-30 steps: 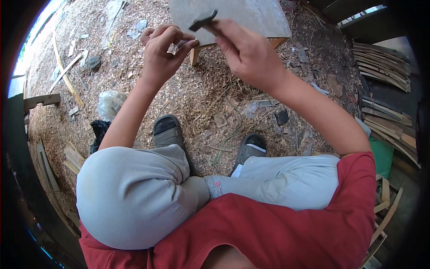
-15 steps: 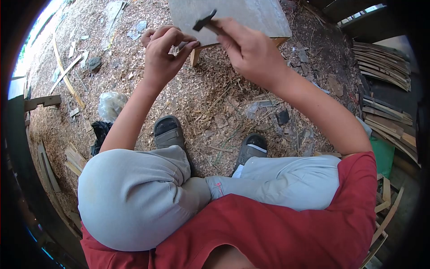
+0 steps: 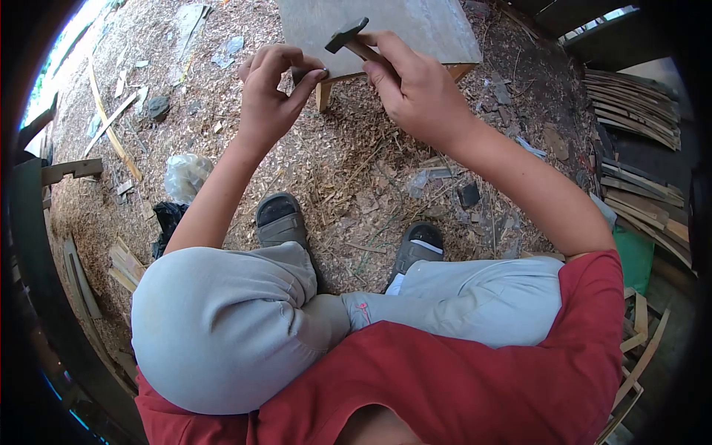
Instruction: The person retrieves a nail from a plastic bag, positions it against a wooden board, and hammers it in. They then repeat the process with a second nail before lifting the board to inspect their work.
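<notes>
In front of me stands a low grey-topped wooden table (image 3: pixel 400 41) with a light wooden leg showing under its near left corner. My right hand (image 3: pixel 419 89) is closed round the wooden handle of a hammer (image 3: pixel 347 34), whose dark head hangs over the near part of the tabletop. At the near left corner, my left hand (image 3: pixel 273 93) is pinched, with thumb and forefinger together at the table edge. Something small and dark shows at those fingertips, too small to name. The hammer head is apart from the left hand, to its upper right.
Wood shavings and scraps cover the ground. Stacked wooden slats (image 3: pixel 634 107) lie at the right, near a green bag (image 3: pixel 634 252). A clear plastic bag (image 3: pixel 187 176) and a black bag (image 3: pixel 170 221) lie left of my feet. Long wooden strips (image 3: pixel 111 133) lie farther left.
The hammer head has shifted slightly to the right, and my right hand has moved a little with it. My left hand stays at the table corner, its fingers slightly shifted.
</notes>
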The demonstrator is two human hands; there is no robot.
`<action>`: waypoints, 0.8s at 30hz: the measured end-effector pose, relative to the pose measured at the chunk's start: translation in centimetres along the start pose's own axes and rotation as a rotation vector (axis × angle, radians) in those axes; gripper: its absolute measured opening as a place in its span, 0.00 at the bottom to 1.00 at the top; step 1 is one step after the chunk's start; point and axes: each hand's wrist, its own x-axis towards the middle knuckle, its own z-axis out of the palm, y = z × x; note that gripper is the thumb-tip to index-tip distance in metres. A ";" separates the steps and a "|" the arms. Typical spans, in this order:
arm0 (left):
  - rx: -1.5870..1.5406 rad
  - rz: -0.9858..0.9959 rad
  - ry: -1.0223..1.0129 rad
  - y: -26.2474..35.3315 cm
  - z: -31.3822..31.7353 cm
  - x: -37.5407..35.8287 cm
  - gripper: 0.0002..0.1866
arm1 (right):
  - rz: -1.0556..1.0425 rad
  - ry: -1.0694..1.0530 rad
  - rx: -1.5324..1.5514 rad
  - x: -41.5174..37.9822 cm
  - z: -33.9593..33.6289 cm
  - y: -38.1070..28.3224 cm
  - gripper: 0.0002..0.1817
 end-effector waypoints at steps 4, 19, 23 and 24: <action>-0.431 -0.382 0.310 0.1 2.0 -0.9 0.28 | 0.093 -0.041 -0.002 -0.4 0.4 1.3 0.14; -1.448 -0.686 -0.243 -6.7 5.2 -1.8 0.44 | 0.175 -0.064 0.035 0.0 1.0 1.5 0.15; -1.509 -0.673 -0.012 -2.9 4.6 0.7 0.42 | 0.245 -0.058 0.080 0.6 0.9 1.2 0.16; -1.527 -0.703 0.043 -2.2 4.2 1.6 0.39 | 0.249 -0.058 0.076 0.8 0.9 1.3 0.16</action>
